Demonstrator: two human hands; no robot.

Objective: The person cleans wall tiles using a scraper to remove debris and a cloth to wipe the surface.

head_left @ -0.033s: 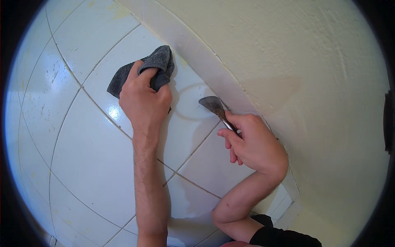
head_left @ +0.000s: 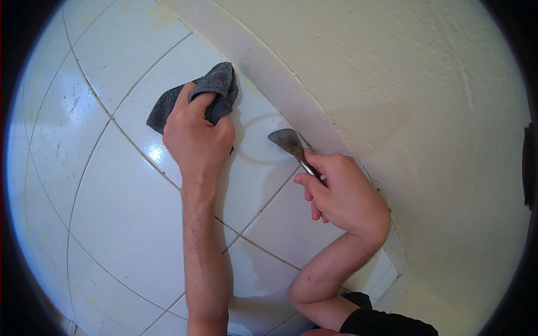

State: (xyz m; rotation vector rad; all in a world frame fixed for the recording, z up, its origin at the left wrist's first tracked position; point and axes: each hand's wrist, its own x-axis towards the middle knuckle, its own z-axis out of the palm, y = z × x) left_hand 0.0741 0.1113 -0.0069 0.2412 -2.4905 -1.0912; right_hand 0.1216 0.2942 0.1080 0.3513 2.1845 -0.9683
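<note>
A floor (head_left: 112,224) of large white glossy tiles with thin dark grout lines is seen from above, bounded on the upper right by a pale skirting strip (head_left: 291,95) and, beyond it, a cream textured wall (head_left: 403,84). No packages, labels or signs are to be seen. Faint yellowish stains are visible on the tiles near the top left, and small dark specks on the tiles at the far left.

A dark grey cloth (head_left: 216,84) is pressed onto a tile close to the skirting by the left hand (head_left: 196,134), whose fingers are curled over it and closed on its fabric; part of the cloth sticks out beyond the fingers on both sides. A metal scraper (head_left: 287,141) is gripped by its shaft in the closed right hand (head_left: 342,193), the flat blade pointed up and left and lying on or just above the tile, just beside the skirting. The blade is near the cloth but apart from it, with a faint curved mark on the tile between them.

Open tiled floor stretches to the left and below the hands; to the right, movement is confined by the skirting and wall.
</note>
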